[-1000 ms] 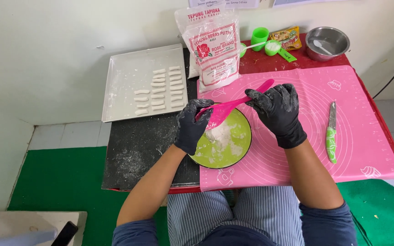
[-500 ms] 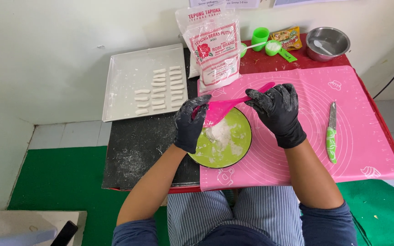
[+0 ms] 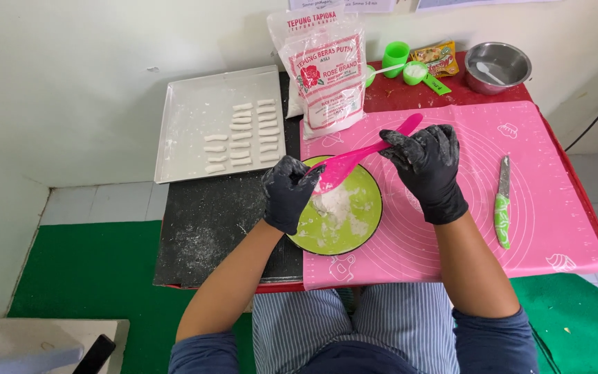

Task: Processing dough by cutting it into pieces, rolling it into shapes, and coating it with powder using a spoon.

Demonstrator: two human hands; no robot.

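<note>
1. Dough work looks partway through, by my judgement: about a dozen small white dough pieces (image 3: 243, 136) already lie in rows on the white tray (image 3: 181, 131) at upper left of the frame, while a lump of white dough (image 3: 333, 204) sits in the green bowl (image 3: 365, 228) at centre.
2. Right hand (image 3: 427, 166), in a black glove dusted with flour, is closed around the handle of a pink spatula (image 3: 354, 161), whose blade angles down over the bowl.
3. Left hand (image 3: 286, 194), also black-gloved, pinches at the spatula's blade end with curled fingers, seemingly at sticky dough on it; its exact grip is hard to tell.
4. Bowl rests on a pink silicone mat (image 3: 555, 208), smooth and printed with rings, which covers the red surface (image 3: 396, 97). A dark, flour-speckled slab (image 3: 209, 228) lies left of it.
5. A green-handled knife (image 3: 501, 204) lies on the mat at right, well apart from the hands.
6. At the top stand a soft plastic flour bag (image 3: 327, 69), green measuring cups (image 3: 403, 62) and a shiny steel bowl (image 3: 517, 59).
</note>
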